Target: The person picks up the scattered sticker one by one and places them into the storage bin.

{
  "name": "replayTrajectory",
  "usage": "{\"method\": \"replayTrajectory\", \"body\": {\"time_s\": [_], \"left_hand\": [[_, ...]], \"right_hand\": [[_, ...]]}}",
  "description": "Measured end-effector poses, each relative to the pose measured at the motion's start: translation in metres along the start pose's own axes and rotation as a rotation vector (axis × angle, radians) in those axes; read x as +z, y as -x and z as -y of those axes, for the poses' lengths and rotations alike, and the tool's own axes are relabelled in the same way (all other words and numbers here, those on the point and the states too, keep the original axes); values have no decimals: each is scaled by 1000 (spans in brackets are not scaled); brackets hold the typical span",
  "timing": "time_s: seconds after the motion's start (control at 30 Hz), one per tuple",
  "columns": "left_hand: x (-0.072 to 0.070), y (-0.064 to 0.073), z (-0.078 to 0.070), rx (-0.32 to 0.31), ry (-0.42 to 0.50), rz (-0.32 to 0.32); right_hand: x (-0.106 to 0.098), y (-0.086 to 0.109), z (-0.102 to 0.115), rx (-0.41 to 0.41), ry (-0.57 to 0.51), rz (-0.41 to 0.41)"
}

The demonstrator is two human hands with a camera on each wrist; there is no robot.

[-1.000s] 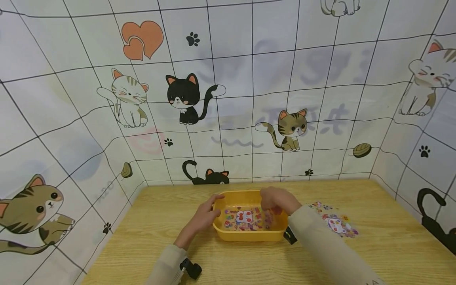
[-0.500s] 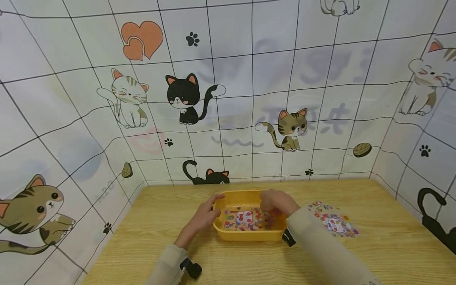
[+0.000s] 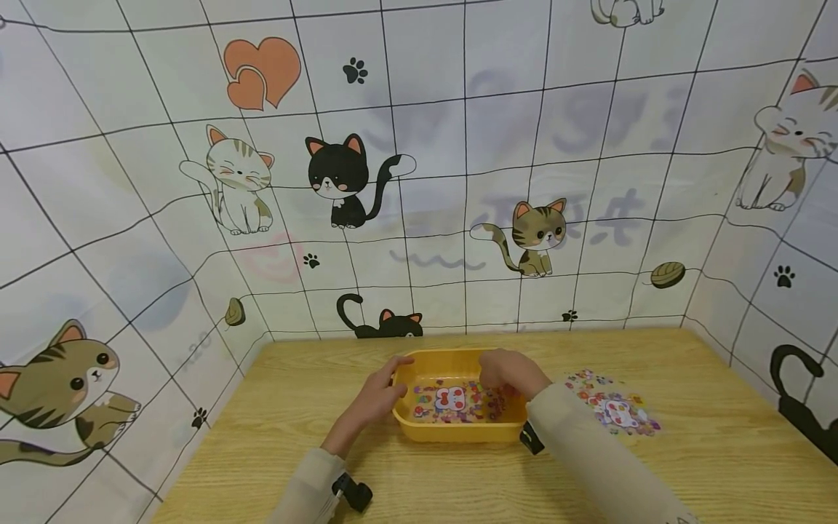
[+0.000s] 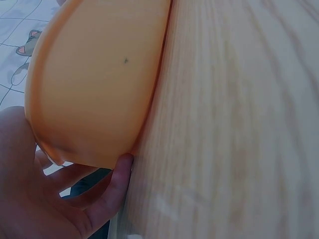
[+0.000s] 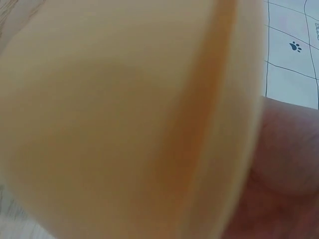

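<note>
A yellow plastic basin (image 3: 458, 434) stands on the wooden table, with colourful stickers and a white cartoon face (image 3: 450, 399) lying flat across its floor. My left hand (image 3: 378, 393) grips the basin's left end, thumb at the rim. In the left wrist view, the fingers (image 4: 117, 186) curl around the basin's outer wall (image 4: 99, 74). My right hand (image 3: 513, 371) reaches over the right end into the basin, knuckles up. Its fingertips are hidden down inside, so I cannot tell whether they pinch anything. In the right wrist view, the basin wall (image 5: 99, 124) covers most of that hand (image 5: 284, 164).
More colourful stickers with a white cartoon face (image 3: 618, 413) lie on the table to the right of the basin, partly behind the right sleeve (image 3: 589, 451). A white cloth wall (image 3: 432, 145) printed with cats and grid lines rises behind the wooden tabletop (image 3: 314, 393).
My right hand has shifted slightly inside the basin, up and left, and the right forearm has shifted slightly left. The left hand keeps its hold, and the basin has hardly moved.
</note>
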State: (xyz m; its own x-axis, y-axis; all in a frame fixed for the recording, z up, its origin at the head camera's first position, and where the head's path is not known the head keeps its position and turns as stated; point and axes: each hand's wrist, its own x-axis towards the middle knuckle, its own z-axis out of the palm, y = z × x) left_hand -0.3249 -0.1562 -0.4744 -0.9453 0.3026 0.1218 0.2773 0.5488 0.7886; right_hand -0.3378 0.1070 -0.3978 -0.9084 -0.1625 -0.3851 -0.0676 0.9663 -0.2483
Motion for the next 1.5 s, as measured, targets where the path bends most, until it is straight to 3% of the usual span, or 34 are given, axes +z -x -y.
{"method": "replayTrajectory", "body": {"time_s": [0.2,0.37,0.47,0.67,0.77,1.13,1.5], "left_hand": [[0,0,-1,-4,5,-5],[0,1,-1,-9,6,-4],[0,1,0,-11,6,-4],[0,0,1,-14,-10,1],[-1,1,1,-9,-12,5],[-2,-1,0,15,-40,19],[-1,0,1,8,-37,7]], "right_hand": [[2,-4,0,-7,27,-16],[2,-3,-4,-72,25,-68],[-1,1,-11,-147,24,-137],[-5,16,-30,-403,-6,-321],[-5,23,-40,-473,-11,-382],[-14,58,-89,-484,-119,-474],[0,67,-142,-378,-178,-472]]}}
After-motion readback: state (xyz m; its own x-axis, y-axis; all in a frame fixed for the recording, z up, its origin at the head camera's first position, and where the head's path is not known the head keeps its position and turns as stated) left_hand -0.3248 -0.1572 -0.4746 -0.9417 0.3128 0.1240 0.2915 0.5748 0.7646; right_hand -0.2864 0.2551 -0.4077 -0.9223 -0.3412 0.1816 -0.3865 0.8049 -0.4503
